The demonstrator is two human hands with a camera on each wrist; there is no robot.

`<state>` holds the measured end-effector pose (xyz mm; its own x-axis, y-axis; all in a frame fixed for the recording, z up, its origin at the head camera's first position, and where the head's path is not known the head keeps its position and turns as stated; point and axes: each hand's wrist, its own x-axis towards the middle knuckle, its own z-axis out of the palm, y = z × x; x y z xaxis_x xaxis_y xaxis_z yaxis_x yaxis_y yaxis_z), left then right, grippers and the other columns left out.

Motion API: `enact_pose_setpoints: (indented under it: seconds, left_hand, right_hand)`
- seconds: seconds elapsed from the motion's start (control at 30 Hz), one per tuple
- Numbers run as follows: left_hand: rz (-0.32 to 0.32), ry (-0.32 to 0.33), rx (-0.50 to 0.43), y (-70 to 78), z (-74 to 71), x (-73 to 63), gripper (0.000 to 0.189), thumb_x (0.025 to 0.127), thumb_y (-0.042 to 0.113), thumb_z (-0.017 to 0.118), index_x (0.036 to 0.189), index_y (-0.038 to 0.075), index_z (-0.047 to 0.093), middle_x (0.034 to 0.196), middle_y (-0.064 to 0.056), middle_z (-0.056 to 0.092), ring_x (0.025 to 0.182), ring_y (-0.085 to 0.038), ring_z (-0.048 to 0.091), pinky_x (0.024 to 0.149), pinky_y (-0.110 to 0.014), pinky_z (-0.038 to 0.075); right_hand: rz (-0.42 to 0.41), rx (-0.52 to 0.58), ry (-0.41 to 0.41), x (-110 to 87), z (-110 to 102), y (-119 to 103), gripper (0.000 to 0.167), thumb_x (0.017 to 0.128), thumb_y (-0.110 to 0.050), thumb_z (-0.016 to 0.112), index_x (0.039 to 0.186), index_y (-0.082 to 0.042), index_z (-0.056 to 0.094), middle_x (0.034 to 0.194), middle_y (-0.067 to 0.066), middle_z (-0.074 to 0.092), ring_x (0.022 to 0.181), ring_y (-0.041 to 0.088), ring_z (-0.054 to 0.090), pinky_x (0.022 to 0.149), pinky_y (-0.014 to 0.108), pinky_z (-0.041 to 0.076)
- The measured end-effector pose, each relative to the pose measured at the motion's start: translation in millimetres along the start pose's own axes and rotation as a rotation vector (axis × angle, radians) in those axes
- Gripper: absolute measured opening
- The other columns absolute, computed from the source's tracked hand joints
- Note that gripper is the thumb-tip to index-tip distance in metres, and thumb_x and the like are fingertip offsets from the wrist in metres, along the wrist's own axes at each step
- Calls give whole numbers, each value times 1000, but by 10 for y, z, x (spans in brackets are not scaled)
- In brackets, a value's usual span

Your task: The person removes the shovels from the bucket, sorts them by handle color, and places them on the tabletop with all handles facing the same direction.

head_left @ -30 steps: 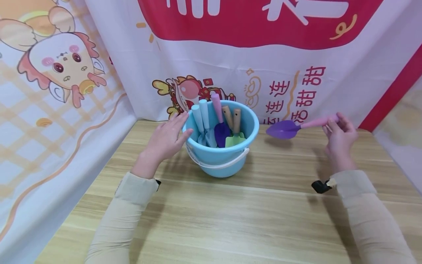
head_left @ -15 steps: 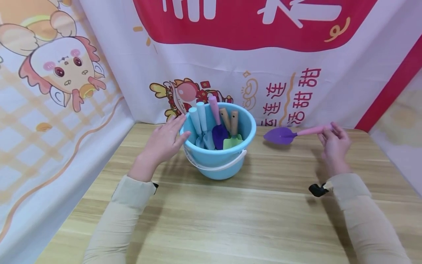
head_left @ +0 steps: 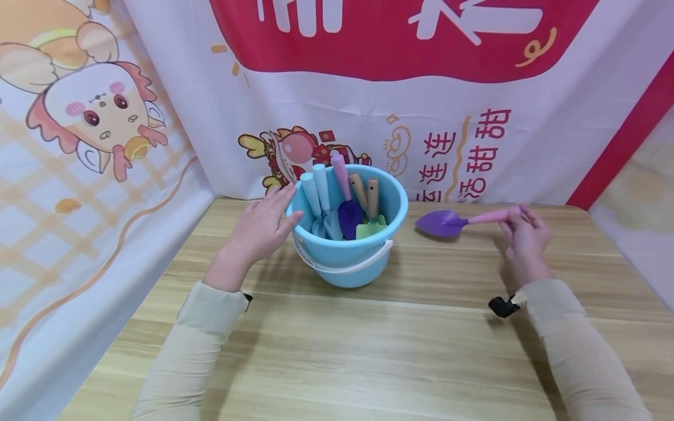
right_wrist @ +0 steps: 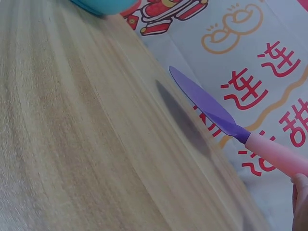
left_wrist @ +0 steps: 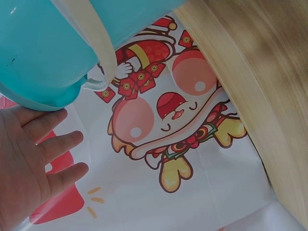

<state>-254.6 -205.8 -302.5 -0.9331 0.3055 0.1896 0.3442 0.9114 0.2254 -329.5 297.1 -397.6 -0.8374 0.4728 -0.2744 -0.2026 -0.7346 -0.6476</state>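
Observation:
A purple-bladed trowel (head_left: 441,224) with a pink handle is pinched near its handle end by my right hand (head_left: 528,242). In the right wrist view the trowel (right_wrist: 207,103) hovers over the table, its shadow apart from it. My left hand (head_left: 259,225) rests against the left rim of a light-blue bucket (head_left: 350,260), fingers straight. Inside the bucket stand two tools with blue handles (head_left: 315,190), a pink-handled purple trowel (head_left: 350,216) and a green tool (head_left: 371,228) near two wooden handles (head_left: 372,197). Their lower ends are hidden.
The bucket's white handle (head_left: 347,269) hangs down at its front. Beneath everything lies a wood-grain table (head_left: 368,351). A printed cloth (head_left: 326,105) rises behind its back edge, and another patterned cloth (head_left: 68,193) borders the left side.
My right hand has lowered and drawn slightly left with the trowel, bringing it closer to the table. The left hand stays at the bucket's rim.

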Motion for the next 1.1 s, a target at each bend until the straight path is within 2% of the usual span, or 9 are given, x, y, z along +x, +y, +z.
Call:
enact_pose_setpoints:
  seconds: [0.37,0.7,0.93,1.0,1.1]
  left_hand:
    - [-2,-3,1,1,3,0,71,109,52,37,165,11,21,170,-8,19,156,-34,11,121,-62,17]
    - [6,6,2,-16,19,3,72,108,54,34,165,11,21,169,-9,20,156,-35,11,120,-63,17]
    - [8,6,5,-12,2,7,74,108,58,31,165,11,21,169,-9,21,156,-34,11,120,-63,18]
    - [6,3,6,-6,-5,0,73,108,57,32,165,11,21,169,-8,21,156,-34,11,121,-62,18]
    - [4,1,9,-2,-6,-3,72,108,54,34,164,11,22,169,-9,21,156,-35,12,120,-63,18]
  right_hand:
    - [38,-28,11,28,-34,59,26,92,18,62,103,-5,69,108,9,63,83,19,71,84,28,58]
    - [111,-55,0,10,-53,82,29,95,16,60,106,-8,69,111,8,63,88,17,70,86,28,57]
    - [176,-49,-29,24,-99,63,33,95,13,62,119,-8,68,106,6,66,94,16,70,90,29,55]
    - [199,-59,-33,36,-115,56,43,95,13,63,131,-10,65,107,5,67,94,16,71,91,29,54]
    - [231,-89,-50,48,-133,41,62,96,12,62,151,-14,50,115,4,64,97,15,70,94,28,53]
